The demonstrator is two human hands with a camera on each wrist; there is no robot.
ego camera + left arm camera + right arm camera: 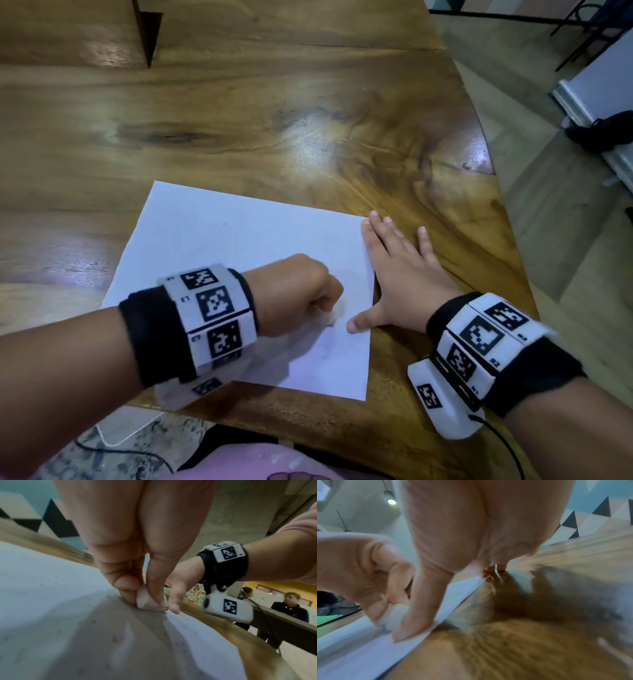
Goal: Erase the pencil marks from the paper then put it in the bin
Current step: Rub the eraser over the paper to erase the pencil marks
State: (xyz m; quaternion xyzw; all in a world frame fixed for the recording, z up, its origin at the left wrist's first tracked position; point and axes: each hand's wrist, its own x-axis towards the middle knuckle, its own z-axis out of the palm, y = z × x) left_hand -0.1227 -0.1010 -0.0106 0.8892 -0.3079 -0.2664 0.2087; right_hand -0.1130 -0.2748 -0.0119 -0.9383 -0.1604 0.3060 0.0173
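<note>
A white sheet of paper lies flat near the front edge of the wooden table. My left hand pinches a small white eraser and presses it against the sheet near its right edge. Faint pencil specks and eraser crumbs dot the paper around it. My right hand lies flat with fingers spread, mostly on the wood, its thumb and first fingertip holding down the sheet's right edge. The eraser shows just beside that thumb. No bin is in view.
The table's curved right edge drops to a tiled floor. A dark wedge-shaped object stands at the back left. A person in dark clothes sits at another table in the background. A cable trails from my right wrist unit.
</note>
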